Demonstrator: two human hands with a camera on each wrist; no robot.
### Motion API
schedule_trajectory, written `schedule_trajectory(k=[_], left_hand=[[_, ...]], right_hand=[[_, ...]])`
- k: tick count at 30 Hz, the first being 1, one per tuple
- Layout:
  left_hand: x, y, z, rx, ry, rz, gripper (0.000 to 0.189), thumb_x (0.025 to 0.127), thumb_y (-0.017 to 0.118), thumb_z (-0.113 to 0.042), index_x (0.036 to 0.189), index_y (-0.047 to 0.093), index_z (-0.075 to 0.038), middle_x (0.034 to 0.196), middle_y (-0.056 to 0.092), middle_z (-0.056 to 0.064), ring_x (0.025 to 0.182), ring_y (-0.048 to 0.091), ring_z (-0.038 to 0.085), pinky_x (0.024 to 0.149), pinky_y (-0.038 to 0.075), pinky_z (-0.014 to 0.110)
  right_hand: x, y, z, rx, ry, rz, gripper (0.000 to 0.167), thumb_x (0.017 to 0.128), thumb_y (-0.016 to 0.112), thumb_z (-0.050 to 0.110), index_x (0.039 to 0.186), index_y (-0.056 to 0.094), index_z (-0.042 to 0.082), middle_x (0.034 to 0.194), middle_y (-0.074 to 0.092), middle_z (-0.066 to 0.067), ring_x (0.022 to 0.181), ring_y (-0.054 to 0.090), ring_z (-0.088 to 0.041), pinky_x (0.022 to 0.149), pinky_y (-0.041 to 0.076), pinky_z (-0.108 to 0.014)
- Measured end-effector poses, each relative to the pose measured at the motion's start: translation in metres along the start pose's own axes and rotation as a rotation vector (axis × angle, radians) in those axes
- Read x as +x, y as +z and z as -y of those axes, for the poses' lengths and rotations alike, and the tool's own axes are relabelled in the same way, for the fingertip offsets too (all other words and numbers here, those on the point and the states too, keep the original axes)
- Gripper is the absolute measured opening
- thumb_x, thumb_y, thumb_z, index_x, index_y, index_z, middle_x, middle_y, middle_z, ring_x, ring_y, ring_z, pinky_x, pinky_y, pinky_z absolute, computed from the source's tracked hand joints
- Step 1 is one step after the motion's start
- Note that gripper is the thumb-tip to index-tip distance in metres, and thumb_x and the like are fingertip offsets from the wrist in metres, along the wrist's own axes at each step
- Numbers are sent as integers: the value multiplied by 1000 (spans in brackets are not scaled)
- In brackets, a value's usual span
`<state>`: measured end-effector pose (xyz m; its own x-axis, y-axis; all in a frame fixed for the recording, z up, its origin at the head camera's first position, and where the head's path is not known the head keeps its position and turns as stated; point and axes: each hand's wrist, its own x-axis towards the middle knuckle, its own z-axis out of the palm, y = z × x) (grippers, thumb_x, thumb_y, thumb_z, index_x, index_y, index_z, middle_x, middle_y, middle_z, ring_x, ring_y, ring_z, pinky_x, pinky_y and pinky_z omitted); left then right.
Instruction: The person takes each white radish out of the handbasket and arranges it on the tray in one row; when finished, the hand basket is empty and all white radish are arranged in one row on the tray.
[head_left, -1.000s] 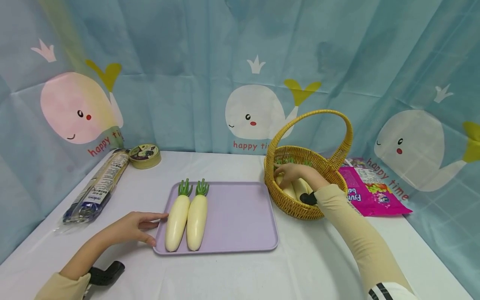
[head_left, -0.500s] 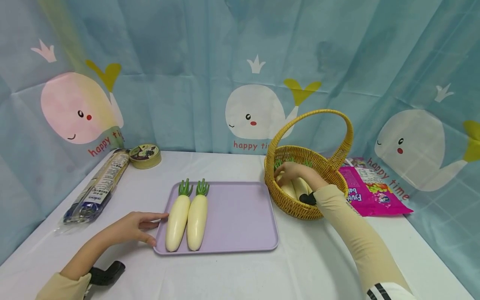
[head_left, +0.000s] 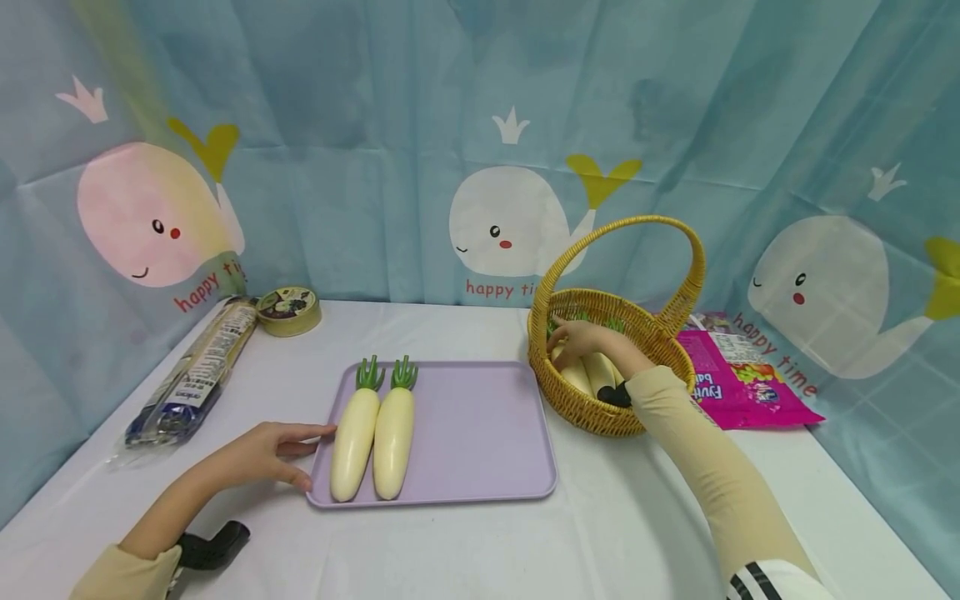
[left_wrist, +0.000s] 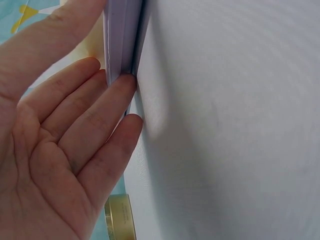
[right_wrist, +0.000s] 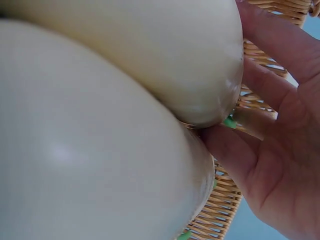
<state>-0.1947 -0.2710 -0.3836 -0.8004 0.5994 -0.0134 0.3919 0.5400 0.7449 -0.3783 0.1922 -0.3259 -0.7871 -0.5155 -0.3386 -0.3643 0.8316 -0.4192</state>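
Okay, right hand pinches left white radish near its leafy end inside basket, long axis front-to-back; left hand, farther off, fingers loosely extended, touches left edge of tray.

Radishes partly behind the right hand, lettering on the gold tin illegible

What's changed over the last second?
Very little: inside the basket, the right hand has shifted slightly around a white radish; I can't tell whether that hold is new. Nothing visibly let go. The left hand stays at the left edge of the tray; the two radishes on it lie unmoved.
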Motion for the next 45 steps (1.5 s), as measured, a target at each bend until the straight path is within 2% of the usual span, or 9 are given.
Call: schedule_trajectory(k=[7,13,17,19,21,24,26,38,45], left_hand=[[0,-1,-4,0,0,3,75,69,74,-25,125,43,12,126,40,31,105,51,36,86,44,39],[-1,-2,-4,-4,5,3,75,69,74,-26,125,43,13,126,39,32,105,51,35,86,45,38],[-1,-1,3,-7,53,-2,71,71,74,-24,126,44,9,126,41,30,105,53,30,85,47,32],[-1,-1,6,-6,71,-7,70,71,74,-24,126,45,8,125,42,30,105,54,28,84,47,30],[-1,-1,8,1,77,-10,69,71,74,-24,126,46,7,125,42,29,104,54,28,84,47,29],[-1,-1,4,-3,37,-7,73,70,74,-27,125,44,11,125,40,32,105,53,31,85,47,33],[-1,-2,2,-8,18,-2,74,69,74,-26,125,43,12,125,40,32,105,52,32,85,46,35],[0,-1,2,-21,1,10,75,69,75,-24,125,42,13,126,38,33,106,51,35,86,45,35],[1,-1,4,-29,-8,6,75,69,75,-24,126,42,12,127,39,31,106,51,34,86,45,35]], right_hand=[[4,0,-6,-35,-43,-7,28,76,70,23,102,66,14,146,18,-12,128,16,-40,96,35,-45],[-1,3,7,-161,13,95,44,77,61,9,120,55,10,148,5,-13,130,10,-38,88,36,-36],[-1,3,9,-189,57,121,47,77,61,9,124,53,12,146,-6,-19,130,4,-41,89,36,-40],[0,4,8,-171,78,99,43,78,61,13,121,55,13,145,-3,-23,130,4,-41,92,35,-44],[1,4,6,-159,81,64,38,81,61,17,119,58,14,143,13,-24,128,15,-40,93,37,-46],[2,5,4,-150,57,12,33,82,59,20,114,62,13,129,42,-20,119,36,-36,89,41,-44],[3,5,4,-150,49,-10,30,82,60,21,111,63,12,119,51,-16,110,44,-33,86,43,-43],[2,1,-1,-45,70,-80,32,76,68,21,106,67,11,123,48,-18,111,43,-33,81,45,-36],[-3,-7,-3,21,62,-131,36,72,72,23,105,67,10,127,42,-23,114,40,-36,85,44,-41]])
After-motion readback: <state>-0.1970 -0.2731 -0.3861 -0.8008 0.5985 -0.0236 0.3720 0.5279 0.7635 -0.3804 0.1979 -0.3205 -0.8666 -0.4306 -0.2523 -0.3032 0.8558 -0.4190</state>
